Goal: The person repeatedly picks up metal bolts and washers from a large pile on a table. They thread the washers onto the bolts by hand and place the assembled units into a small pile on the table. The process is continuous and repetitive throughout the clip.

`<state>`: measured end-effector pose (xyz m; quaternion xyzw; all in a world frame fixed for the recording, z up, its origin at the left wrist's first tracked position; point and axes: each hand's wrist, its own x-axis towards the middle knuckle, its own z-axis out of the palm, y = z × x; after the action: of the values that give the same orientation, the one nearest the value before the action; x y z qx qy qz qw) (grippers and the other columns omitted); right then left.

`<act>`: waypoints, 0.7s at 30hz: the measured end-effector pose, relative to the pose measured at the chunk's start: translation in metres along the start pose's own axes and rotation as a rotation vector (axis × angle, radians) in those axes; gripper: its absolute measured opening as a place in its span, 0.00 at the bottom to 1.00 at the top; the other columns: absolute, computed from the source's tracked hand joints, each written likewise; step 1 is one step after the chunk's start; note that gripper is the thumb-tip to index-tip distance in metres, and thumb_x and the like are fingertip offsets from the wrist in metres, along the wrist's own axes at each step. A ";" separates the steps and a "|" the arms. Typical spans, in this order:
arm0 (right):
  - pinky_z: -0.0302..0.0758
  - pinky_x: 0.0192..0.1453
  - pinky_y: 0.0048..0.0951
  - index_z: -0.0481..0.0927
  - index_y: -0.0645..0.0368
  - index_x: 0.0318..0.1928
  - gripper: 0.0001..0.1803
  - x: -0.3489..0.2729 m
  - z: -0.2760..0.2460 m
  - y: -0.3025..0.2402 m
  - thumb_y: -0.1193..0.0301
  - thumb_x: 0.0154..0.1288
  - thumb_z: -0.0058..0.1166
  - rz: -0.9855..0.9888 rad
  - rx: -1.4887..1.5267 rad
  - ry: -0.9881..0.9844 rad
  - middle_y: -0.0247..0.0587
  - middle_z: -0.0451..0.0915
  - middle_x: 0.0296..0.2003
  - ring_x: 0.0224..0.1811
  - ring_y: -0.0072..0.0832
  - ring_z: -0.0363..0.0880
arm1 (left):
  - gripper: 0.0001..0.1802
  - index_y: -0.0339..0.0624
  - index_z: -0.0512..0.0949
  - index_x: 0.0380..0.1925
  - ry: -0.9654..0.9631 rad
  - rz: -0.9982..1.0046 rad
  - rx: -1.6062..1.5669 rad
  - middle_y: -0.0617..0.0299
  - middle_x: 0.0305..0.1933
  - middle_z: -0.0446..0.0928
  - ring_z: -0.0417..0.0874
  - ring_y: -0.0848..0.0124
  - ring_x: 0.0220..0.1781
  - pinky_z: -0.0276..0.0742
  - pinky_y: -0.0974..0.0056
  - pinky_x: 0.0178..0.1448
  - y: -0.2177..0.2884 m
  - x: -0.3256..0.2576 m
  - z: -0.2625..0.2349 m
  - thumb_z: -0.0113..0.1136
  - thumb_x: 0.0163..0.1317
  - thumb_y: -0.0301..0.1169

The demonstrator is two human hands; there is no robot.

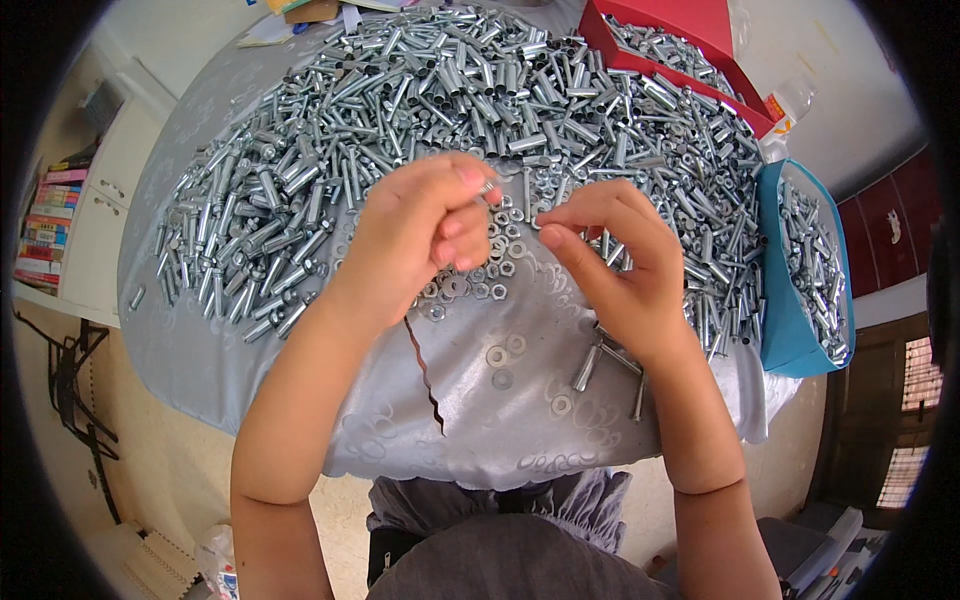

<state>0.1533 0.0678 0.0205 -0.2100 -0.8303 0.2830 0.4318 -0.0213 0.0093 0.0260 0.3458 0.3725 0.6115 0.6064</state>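
My left hand [425, 230] is closed in front of the metal heap, and the silver end of a bolt [488, 187] sticks out between thumb and forefinger. The rest of that bolt is hidden by the fingers. Beside it, my right hand [630, 260] pinches a small silver nut or washer [538, 222] at the fingertips; which of the two I cannot tell. Between and below the hands lie loose nuts [498, 291] and flat washers [455, 287]. A few more washers [497, 356] rest nearer to me. Under my right wrist are sleeve bolts [587, 368].
A large heap of silver bolts and sleeves [470, 80] spreads over the grey tablecloth [480, 440]. A red box [690, 30] at the back right and a teal box [775, 270] at the right hold more metal parts. A plastic bottle [795, 98] stands near the red box. A dark wavy slit [425, 375] runs down the cloth.
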 end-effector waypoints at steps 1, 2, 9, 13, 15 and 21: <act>0.70 0.35 0.26 0.78 0.61 0.34 0.10 0.000 0.000 0.002 0.78 0.48 0.60 -0.024 -0.032 -0.009 0.38 0.74 0.29 0.31 0.28 0.73 | 0.11 0.39 0.69 0.26 0.031 0.025 -0.022 0.74 0.14 0.54 0.55 0.82 0.15 0.55 0.74 0.22 0.000 0.002 -0.003 0.47 0.59 0.36; 0.70 0.35 0.26 0.78 0.61 0.34 0.10 0.000 0.001 0.001 0.78 0.48 0.60 -0.002 -0.051 -0.022 0.39 0.74 0.29 0.31 0.29 0.73 | 0.11 0.39 0.69 0.25 0.063 0.050 -0.043 0.74 0.13 0.53 0.54 0.82 0.14 0.54 0.74 0.22 0.000 0.004 -0.006 0.46 0.59 0.36; 0.69 0.42 0.30 0.78 0.59 0.36 0.11 -0.001 0.010 0.005 0.77 0.49 0.59 0.032 -0.135 -0.117 0.41 0.72 0.34 0.38 0.35 0.72 | 0.11 0.40 0.68 0.24 0.241 0.119 -0.106 0.74 0.13 0.55 0.53 0.83 0.14 0.53 0.74 0.22 0.013 0.009 -0.019 0.46 0.58 0.36; 0.67 0.49 0.33 0.76 0.58 0.40 0.14 -0.002 0.017 0.011 0.75 0.49 0.59 0.075 -0.176 -0.185 0.43 0.72 0.39 0.45 0.38 0.70 | 0.11 0.38 0.69 0.27 0.251 0.100 -0.111 0.74 0.14 0.55 0.54 0.82 0.15 0.54 0.74 0.23 0.018 0.009 -0.024 0.47 0.58 0.36; 0.65 0.53 0.33 0.75 0.58 0.42 0.16 0.000 0.018 0.014 0.74 0.49 0.59 0.098 -0.143 -0.222 0.45 0.71 0.42 0.48 0.39 0.69 | 0.11 0.37 0.68 0.28 0.261 0.101 -0.113 0.73 0.14 0.55 0.54 0.82 0.16 0.54 0.73 0.24 0.019 0.010 -0.028 0.48 0.58 0.36; 0.60 0.60 0.33 0.67 0.62 0.52 0.28 0.015 0.012 0.012 0.71 0.49 0.61 0.127 -0.173 -0.464 0.48 0.67 0.50 0.55 0.39 0.65 | 0.11 0.37 0.68 0.28 0.345 0.158 -0.112 0.72 0.16 0.55 0.55 0.81 0.17 0.54 0.73 0.24 0.023 0.011 -0.040 0.49 0.57 0.35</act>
<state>0.1362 0.0823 0.0160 -0.2272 -0.9135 0.2780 0.1915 -0.0677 0.0194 0.0266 0.2298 0.4081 0.7271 0.5020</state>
